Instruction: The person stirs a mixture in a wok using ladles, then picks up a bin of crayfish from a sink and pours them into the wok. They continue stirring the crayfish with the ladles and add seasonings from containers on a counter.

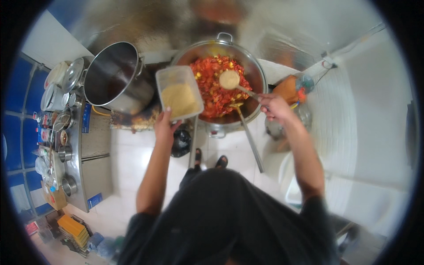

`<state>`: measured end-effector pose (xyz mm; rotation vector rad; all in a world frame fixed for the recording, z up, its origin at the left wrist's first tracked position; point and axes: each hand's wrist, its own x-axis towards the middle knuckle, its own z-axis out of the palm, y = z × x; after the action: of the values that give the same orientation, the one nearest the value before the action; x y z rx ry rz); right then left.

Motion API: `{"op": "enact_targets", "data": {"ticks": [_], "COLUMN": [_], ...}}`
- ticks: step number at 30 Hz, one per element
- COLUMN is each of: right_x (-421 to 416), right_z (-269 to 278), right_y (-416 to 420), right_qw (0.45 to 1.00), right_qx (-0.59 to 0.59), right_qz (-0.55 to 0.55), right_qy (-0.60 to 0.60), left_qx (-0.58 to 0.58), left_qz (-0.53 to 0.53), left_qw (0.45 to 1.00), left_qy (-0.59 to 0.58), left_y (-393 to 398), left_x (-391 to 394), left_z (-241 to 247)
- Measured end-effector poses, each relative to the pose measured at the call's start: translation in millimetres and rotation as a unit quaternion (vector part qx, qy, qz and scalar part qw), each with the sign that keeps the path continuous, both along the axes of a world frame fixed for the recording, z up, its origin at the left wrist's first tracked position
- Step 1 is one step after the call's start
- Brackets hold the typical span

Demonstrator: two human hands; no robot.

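My left hand (164,127) grips a clear plastic tub (160,78) by its near edge, tilted over the left side of a large metal pan. Tan powder (180,99) lies in the tub's lower part. In my right hand (275,107) is the handle of a ladle (243,89), its bowl full of similar powder (229,79) and held above the pan. A red, oily mass with yellow pieces (215,102) fills much of the wide two-handled pan (260,78). A long-handled utensil (249,135) leans out over the pan's near rim, its head in the red mass.
A tall steel stockpot (132,96) stands left of the pan on a stained stove top (135,121). A steel counter (79,165) at far left carries small pots, bottles and bags. A black bag (181,142) is on the tiled floor. Right of the pan are a gas cylinder-like object (299,117) and an orange container (286,89).
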<state>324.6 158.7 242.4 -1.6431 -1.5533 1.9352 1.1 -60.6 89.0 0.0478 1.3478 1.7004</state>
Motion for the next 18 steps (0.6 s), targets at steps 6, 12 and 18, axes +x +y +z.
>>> {"op": "enact_targets", "data": {"ticks": [6, 12, 18], "right_x": [-44, -40, -32], "right_z": [-90, -84, -102], "right_y": [39, 46, 57], "right_qw": [0.992, 0.997, 0.997], "right_qx": [-0.099, -0.077, -0.058], "right_qz": [-0.035, -0.005, -0.018], "right_qy": [0.073, 0.010, 0.050], "left_qx": [-0.011, -0.018, -0.025], "left_qz": [0.033, 0.021, 0.023], "left_qw": [0.999, 0.999, 0.999], "left_qy": [-0.017, -0.022, -0.017], "left_y": [-35, -58, -54], "left_x": [10, 14, 22], "left_z": [28, 24, 30]}}
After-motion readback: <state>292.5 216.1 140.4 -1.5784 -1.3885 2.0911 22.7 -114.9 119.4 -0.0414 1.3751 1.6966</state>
